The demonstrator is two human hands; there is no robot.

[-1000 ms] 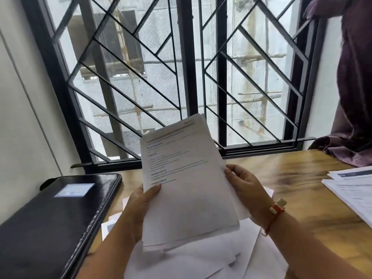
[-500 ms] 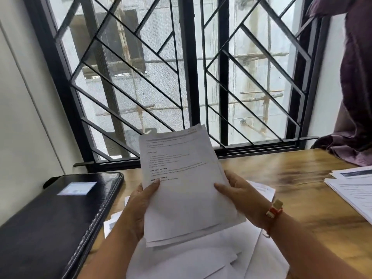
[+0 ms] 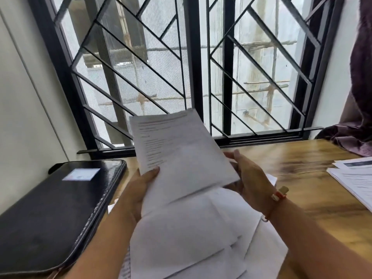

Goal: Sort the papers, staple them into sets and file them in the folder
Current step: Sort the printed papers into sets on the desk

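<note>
Holding position over the wooden table: one sheaf of papers, raised in front of the window grille. Left hand pinches its lower left edge, thumb on the printed face and the other fingers hidden behind. Right hand, wearing a red wrist band, lies at the sheaf's right edge with fingers fairly straight and close together; its thumb, which half a second ago lay across the front, is now off the page. Sheaf, then squared, now fans apart: the top sheets tilt right and the lower sheets sag toward the loose sheets on the table. Black folder: closed, flat at the left, unmoved. Printed stack: far right, unmoved.
</note>
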